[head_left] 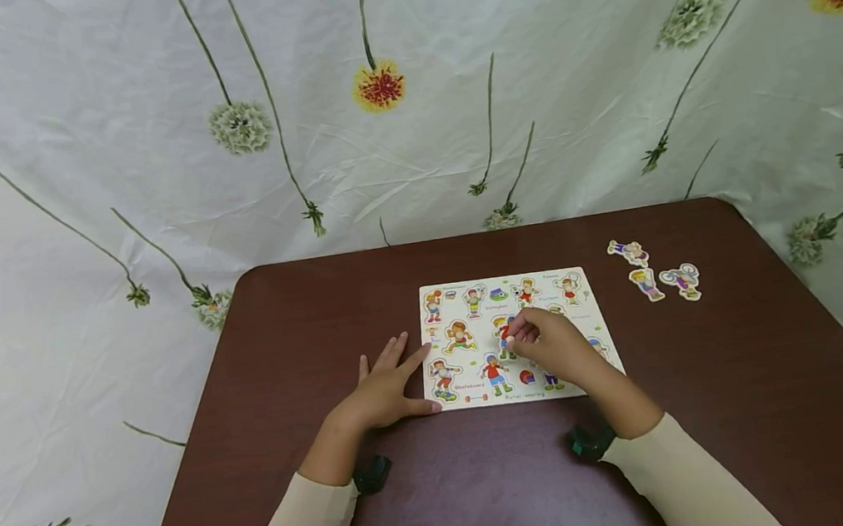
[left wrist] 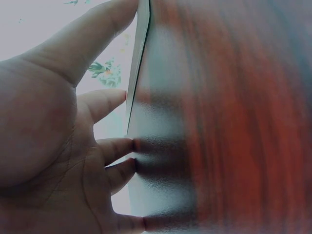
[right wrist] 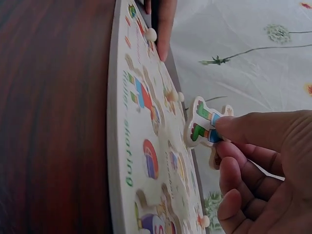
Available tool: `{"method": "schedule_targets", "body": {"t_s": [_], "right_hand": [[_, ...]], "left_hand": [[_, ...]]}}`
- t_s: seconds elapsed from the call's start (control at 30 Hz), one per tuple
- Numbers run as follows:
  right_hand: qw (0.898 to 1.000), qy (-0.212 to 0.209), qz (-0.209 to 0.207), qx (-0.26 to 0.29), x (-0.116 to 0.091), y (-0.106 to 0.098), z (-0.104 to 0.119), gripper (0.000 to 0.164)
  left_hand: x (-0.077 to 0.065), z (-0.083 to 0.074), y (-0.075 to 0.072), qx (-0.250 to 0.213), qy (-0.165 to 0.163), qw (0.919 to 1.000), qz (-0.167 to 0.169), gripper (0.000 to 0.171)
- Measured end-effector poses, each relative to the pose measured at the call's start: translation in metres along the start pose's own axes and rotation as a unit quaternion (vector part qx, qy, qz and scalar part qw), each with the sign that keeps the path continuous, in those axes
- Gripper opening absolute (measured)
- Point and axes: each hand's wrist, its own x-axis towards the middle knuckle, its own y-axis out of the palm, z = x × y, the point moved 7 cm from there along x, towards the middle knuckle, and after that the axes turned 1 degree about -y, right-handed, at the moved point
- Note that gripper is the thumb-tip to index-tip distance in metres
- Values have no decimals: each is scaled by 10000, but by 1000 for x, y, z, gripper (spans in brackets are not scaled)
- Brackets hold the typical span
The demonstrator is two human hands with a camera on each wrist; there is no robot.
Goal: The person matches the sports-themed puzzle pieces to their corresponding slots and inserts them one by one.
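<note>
A wooden knob puzzle board (head_left: 483, 341) with printed sports figures lies on the table. Over its middle, my right hand (head_left: 558, 347) pinches a puzzle piece (right wrist: 202, 124) between thumb and fingers. That piece shows a figure with blue shorts and green shoes, and in the right wrist view it is raised off the board and tilted. My left hand (head_left: 382, 392) is spread at the board's left side. Its thumb and index finger touch the board edge (left wrist: 138, 58), while the other fingertips rest on the table.
Three loose figure pieces, one at the back (head_left: 628, 253), one in front of it (head_left: 647, 285) and one to the right (head_left: 682, 282), lie right of the board. The dark brown table (head_left: 306, 323) meets a flowered white cloth (head_left: 428, 162) behind.
</note>
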Motion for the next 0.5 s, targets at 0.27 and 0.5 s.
{"method": "schedule_targets", "body": {"t_s": [0.27,0.5], "right_hand": [[9966,-546,603,-156,-6,23,9,9],[9921,-936,795,-268,-8,34,13,9]], "left_hand": [[0,-1,-1,-6,-8,10000,21,94],[1,-2,-1,13,12,10000,19,94]]}}
